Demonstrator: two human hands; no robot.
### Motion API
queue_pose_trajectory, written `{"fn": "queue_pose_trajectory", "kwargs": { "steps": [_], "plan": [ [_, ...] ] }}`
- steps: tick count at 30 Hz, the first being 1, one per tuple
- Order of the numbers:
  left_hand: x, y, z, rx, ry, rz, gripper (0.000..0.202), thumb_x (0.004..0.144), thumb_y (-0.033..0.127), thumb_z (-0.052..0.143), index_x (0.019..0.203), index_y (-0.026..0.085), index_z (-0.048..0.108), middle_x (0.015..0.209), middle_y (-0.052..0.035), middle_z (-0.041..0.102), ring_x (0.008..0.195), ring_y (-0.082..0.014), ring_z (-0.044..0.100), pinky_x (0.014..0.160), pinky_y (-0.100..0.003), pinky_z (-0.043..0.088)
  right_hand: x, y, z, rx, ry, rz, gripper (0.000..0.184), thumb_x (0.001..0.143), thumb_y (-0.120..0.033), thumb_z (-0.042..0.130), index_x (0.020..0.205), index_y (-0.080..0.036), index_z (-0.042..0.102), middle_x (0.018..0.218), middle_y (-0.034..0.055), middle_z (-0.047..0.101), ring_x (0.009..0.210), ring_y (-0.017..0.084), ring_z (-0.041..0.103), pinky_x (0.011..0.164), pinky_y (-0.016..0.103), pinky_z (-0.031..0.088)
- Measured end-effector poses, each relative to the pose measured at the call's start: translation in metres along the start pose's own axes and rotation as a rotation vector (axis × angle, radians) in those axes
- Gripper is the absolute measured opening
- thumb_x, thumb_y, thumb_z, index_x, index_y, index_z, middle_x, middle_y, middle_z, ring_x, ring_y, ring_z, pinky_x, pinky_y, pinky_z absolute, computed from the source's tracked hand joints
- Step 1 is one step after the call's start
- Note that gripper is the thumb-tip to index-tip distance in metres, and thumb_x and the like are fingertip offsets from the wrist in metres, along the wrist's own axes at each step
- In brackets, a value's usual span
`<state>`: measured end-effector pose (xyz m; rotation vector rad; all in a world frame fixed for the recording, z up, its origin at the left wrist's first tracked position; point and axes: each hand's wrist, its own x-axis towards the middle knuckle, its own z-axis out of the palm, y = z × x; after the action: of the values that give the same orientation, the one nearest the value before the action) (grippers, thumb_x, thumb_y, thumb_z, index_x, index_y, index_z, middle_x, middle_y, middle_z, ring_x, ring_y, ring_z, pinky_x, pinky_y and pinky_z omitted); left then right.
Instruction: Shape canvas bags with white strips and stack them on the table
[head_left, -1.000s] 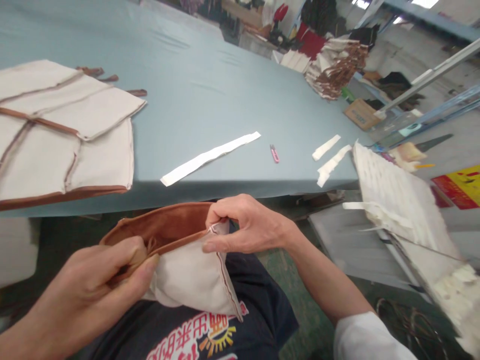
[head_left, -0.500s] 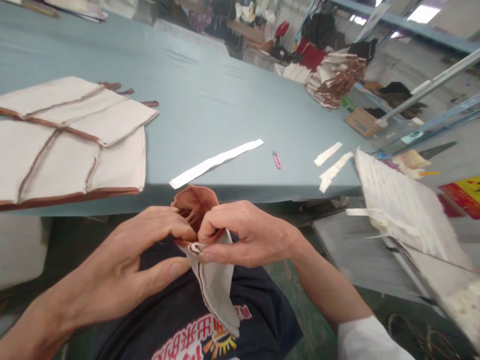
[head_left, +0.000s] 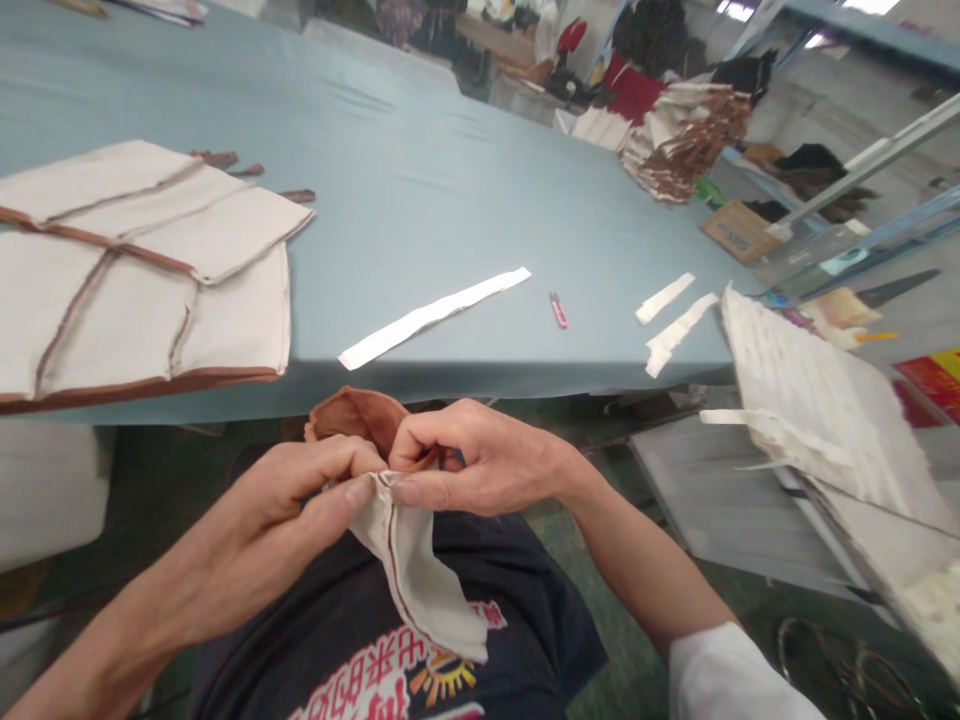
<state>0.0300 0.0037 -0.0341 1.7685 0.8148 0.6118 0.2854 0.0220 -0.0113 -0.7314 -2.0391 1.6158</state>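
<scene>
A sewn fabric piece [head_left: 420, 570], cream with a dark seam down it and rust-brown cloth at its top, hangs in front of my dark apron. My left hand [head_left: 300, 510] pinches its upper edge beside the seam, thumb against fingers. Just to the right, my right hand [head_left: 472, 460] grips the same edge between thumb and curled fingers. The brown part [head_left: 356, 412] bulges up behind both hands, close to the table edge. Beyond the hands, a long white fabric strip [head_left: 435, 318] lies on the table.
The blue-green table [head_left: 465, 210] carries stacked cream panels with brown trim [head_left: 150, 300] at left. Pink thread snips [head_left: 558, 310] and two short strips [head_left: 664, 298] lie to the right. A brown-and-cream cloth pile [head_left: 686, 140] sits at the far end; a cardboard box [head_left: 739, 232] stands nearby.
My left thumb and fingers have closed on the fabric edge, where they were apart before. The brown opening has tilted left and its inside is now mostly hidden. The view has shifted slightly.
</scene>
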Motion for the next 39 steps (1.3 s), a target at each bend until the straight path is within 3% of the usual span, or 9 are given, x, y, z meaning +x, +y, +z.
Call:
{"fn": "queue_pose_trajectory", "kwargs": {
  "steps": [6, 11, 19, 26, 31, 35, 39],
  "plan": [
    [-0.001, -0.004, 0.008, -0.058, 0.032, -0.078, 0.049, 0.114, 0.05, 0.051, 0.079, 0.02, 0.068, 0.074, 0.0029, 0.063, 0.068, -0.0152, 0.058, 0.064, -0.023, 0.048, 0.0, 0.001, -0.002, -0.007, 0.011, 0.011, 0.036, 0.105, -0.048, 0.075, 0.089, -0.02, 0.061, 0.078, -0.0057, 0.052, 0.074, 0.012, 0.047, 0.069, 0.026, 0.038],
    [0.001, -0.006, 0.011, -0.124, 0.049, -0.095, 0.05, 0.112, 0.054, 0.056, 0.079, 0.02, 0.068, 0.072, 0.004, 0.059, 0.065, -0.0142, 0.054, 0.061, -0.023, 0.045, 0.0, -0.001, 0.003, -0.073, 0.093, 0.059, 0.03, 0.101, -0.039, 0.074, 0.085, -0.021, 0.056, 0.074, -0.0074, 0.049, 0.07, 0.011, 0.044, 0.066, 0.027, 0.034],
    [-0.004, -0.005, 0.01, -0.047, 0.081, -0.192, 0.042, 0.104, 0.054, 0.069, 0.08, 0.02, 0.077, 0.073, 0.0003, 0.071, 0.071, -0.0168, 0.061, 0.065, -0.025, 0.048, 0.003, -0.002, 0.008, -0.131, 0.091, 0.055, 0.017, 0.088, -0.026, 0.065, 0.08, -0.023, 0.051, 0.07, -0.0087, 0.045, 0.065, 0.01, 0.04, 0.061, 0.027, 0.032],
    [-0.002, -0.008, 0.005, -0.03, 0.017, -0.184, 0.038, 0.105, 0.051, 0.067, 0.085, 0.023, 0.08, 0.075, 0.0007, 0.075, 0.07, -0.0169, 0.064, 0.064, -0.022, 0.05, 0.003, 0.002, 0.008, -0.131, 0.077, 0.083, 0.021, 0.095, -0.032, 0.065, 0.081, -0.023, 0.052, 0.07, -0.0092, 0.045, 0.065, 0.01, 0.039, 0.063, 0.028, 0.033],
    [-0.006, -0.011, 0.004, -0.03, 0.041, -0.207, 0.037, 0.103, 0.048, 0.067, 0.082, 0.021, 0.081, 0.072, 0.0004, 0.071, 0.068, -0.0164, 0.06, 0.063, -0.022, 0.046, 0.003, 0.003, 0.007, -0.116, 0.045, 0.098, 0.016, 0.094, -0.03, 0.063, 0.084, -0.023, 0.053, 0.071, -0.0088, 0.048, 0.065, 0.01, 0.04, 0.062, 0.028, 0.032],
    [-0.006, -0.003, 0.003, -0.093, -0.01, -0.289, 0.043, 0.101, 0.056, 0.068, 0.082, 0.021, 0.083, 0.073, -0.0011, 0.072, 0.068, -0.017, 0.06, 0.06, -0.022, 0.047, 0.003, -0.003, 0.007, -0.087, 0.016, 0.115, 0.013, 0.094, -0.031, 0.062, 0.086, -0.023, 0.055, 0.073, -0.0071, 0.054, 0.068, 0.012, 0.046, 0.065, 0.027, 0.036],
    [-0.002, 0.008, 0.003, -0.039, -0.035, -0.257, 0.042, 0.098, 0.054, 0.07, 0.076, 0.022, 0.083, 0.069, -0.0015, 0.072, 0.064, -0.0173, 0.06, 0.057, -0.022, 0.046, 0.004, -0.005, 0.011, -0.113, 0.063, 0.137, 0.021, 0.091, -0.031, 0.067, 0.079, -0.024, 0.051, 0.07, -0.0073, 0.05, 0.069, 0.012, 0.045, 0.065, 0.027, 0.033]
  ]
}}
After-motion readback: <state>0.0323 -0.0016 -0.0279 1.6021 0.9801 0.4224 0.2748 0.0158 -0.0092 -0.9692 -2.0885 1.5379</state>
